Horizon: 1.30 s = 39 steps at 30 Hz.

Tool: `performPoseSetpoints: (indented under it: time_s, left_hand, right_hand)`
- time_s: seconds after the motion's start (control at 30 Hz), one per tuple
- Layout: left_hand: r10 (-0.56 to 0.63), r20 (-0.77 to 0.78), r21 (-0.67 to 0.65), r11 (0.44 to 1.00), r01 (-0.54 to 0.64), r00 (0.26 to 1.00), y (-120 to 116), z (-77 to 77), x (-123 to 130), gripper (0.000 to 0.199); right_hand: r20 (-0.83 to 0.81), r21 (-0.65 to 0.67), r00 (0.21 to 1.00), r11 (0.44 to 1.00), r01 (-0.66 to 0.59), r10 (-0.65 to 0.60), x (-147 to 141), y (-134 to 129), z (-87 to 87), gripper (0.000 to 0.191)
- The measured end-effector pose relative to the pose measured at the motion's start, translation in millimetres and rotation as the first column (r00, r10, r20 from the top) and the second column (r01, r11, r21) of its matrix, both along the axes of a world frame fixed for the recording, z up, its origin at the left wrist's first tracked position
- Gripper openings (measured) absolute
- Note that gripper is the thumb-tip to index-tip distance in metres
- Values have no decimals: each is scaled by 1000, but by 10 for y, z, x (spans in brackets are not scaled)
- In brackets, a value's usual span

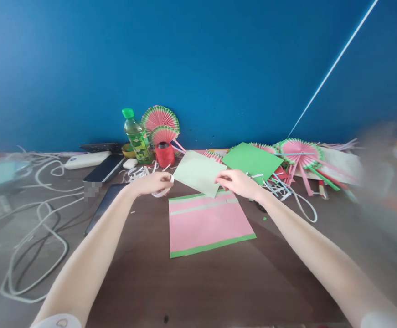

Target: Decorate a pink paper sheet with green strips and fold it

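My left hand [153,183] is closed around a narrow white ring that looks like a roll of tape [162,190], held just above the table. My right hand [235,181] is closed, its thumb and fingertips pinched at the right edge of a pale green sheet of paper [198,172]. Below that sheet lies a pink sheet of paper [208,225] with green bands along its top and bottom edges. A pale strip [203,206] crosses the pink sheet near its top. Behind my right hand rests a bright green sheet of paper [253,159].
A green-capped bottle [137,139], a red spool of thread [164,155] and pleated pink-and-green paper fans [160,122] stand by the blue wall. More fans [299,152] and paper strips lie right. A phone [104,168] and white cables [53,228] lie left.
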State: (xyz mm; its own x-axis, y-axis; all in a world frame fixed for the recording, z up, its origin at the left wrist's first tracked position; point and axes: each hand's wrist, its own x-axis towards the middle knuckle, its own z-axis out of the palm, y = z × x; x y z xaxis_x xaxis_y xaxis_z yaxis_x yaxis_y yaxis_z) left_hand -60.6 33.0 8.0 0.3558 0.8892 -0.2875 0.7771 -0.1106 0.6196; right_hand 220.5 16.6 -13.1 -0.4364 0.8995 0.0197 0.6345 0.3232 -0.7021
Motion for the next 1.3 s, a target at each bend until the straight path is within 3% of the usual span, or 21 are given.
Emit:
performPoseSetpoints:
  time_s: [0.1, 0.2, 0.27, 0.33, 0.47, 0.6, 0.67, 0.73, 0.83, 0.93, 1.13, 1.3]
  left_hand:
    - [172, 373, -148, 981, -124, 912, -53, 98, 66, 19]
    - [286, 655, -263, 954, -144, 699, -115, 148, 203, 18]
    - [327, 746, -339, 936, -92, 581, -144, 163, 291, 20]
    - [357, 771, -396, 917, -42, 527, -165, 177, 355, 24]
    - [378, 776, -428, 903, -18, 506, -212, 216, 421, 30]
    - [342, 801, -403, 915, 21, 491, -246, 223, 446, 36]
    - [265, 830, -348, 934, 84, 491, -250, 207, 443, 39]
    - [133, 836, -256, 953, 163, 532, -256, 186, 435, 45]
    - [-52, 745, -147, 960, 239, 665, -283, 157, 446, 64]
    - [-136, 685, -90, 959, 269, 716, -317, 131, 491, 77]
    - [-93, 680, -63, 981, 184, 727, -314, 87, 544, 69]
    - [-89, 708, -58, 982, 182, 701, -298, 54, 529, 63]
  right_hand:
    - [-128, 19, 992, 1000, 3, -1, -90, -43, 89, 26]
    - [-197, 141, 980, 990, -2, 30, -258, -79, 221, 19]
    - [-233, 292, 965, 955, -47, 118, -386, -96, 285, 16]
    - [-218, 411, 956, 907, -94, 198, -500, -108, 302, 23]
    - [-175, 512, 955, 851, -118, 238, -632, -128, 229, 40]
    - [-145, 539, 964, 835, -111, 222, -624, -127, 175, 39]
    - [-147, 557, 966, 825, -96, 211, -588, -113, 180, 37]
    - [-163, 560, 969, 826, -65, 187, -549, -91, 195, 33]
    - [-198, 534, 971, 845, -7, 133, -511, -61, 212, 29]
    - [-227, 524, 968, 851, 31, 104, -513, -54, 212, 28]
    - [-248, 537, 966, 840, 70, 78, -561, -82, 204, 26]
    - [-231, 550, 971, 831, 80, 59, -575, -78, 172, 30]
